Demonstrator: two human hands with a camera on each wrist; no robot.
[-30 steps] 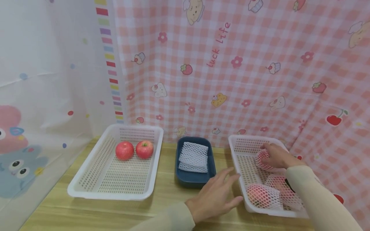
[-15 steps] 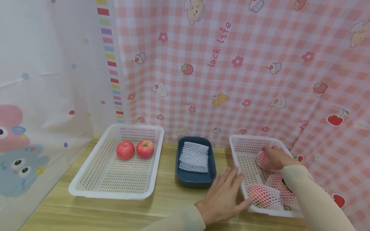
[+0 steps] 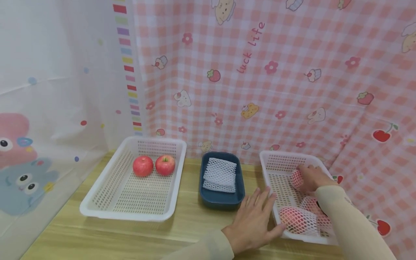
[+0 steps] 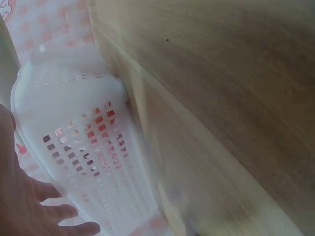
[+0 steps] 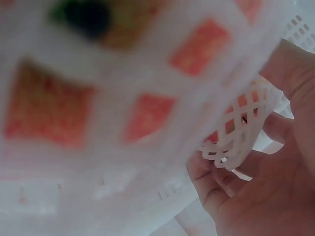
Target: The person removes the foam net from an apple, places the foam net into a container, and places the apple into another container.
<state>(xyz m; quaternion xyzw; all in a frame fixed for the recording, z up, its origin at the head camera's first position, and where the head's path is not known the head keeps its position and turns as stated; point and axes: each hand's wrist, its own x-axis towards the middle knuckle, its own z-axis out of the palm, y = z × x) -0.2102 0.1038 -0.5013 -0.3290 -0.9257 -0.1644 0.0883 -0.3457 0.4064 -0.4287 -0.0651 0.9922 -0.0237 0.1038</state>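
Note:
In the white basket on the right, my right hand holds an apple in a white foam net near the back. The right wrist view shows thumb and fingers curled around that netted apple, with another netted apple large and blurred in front. Two more netted apples lie at the basket's front, one partly behind my sleeve. My left hand is spread at the basket's left side, fingers straight and fingertips right at the rim. From the left wrist, the fingers overlap the basket wall.
A dark blue tray with folded white foam nets stands between the baskets. The left white basket contains two bare red apples. Behind the wooden table hangs a pink checked curtain.
My left hand has moved right, up to the basket's rim. The right hand has settled farther over the netted apple, covering more of it. The head view has shifted slightly.

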